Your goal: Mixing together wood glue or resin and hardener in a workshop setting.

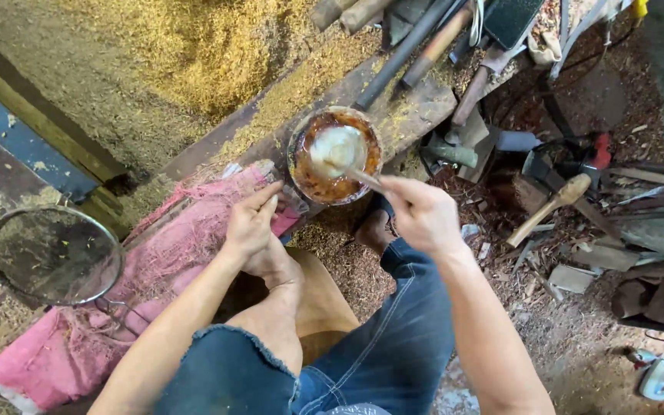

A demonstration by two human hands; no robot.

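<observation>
My right hand (424, 215) pinches spoon (343, 154) handle, bowl of spoon over glass bowl (335, 156) of reddish-brown finish on plank (393, 115), close for dipping. My left hand (253, 223) loosely curled, fingers resting on pink cloth (117, 307). Wire sieve (51, 255) lies left; mallet (551, 207) right.

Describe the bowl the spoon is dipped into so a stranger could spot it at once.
Start at the long sawdust-strewn wooden plank that crosses the scene. Near its front edge, just beyond the pink frayed cloth, sits the small round bowl. It alone holds reddish-brown liquid, with the pale spoon in the right hand resting in it.
</observation>
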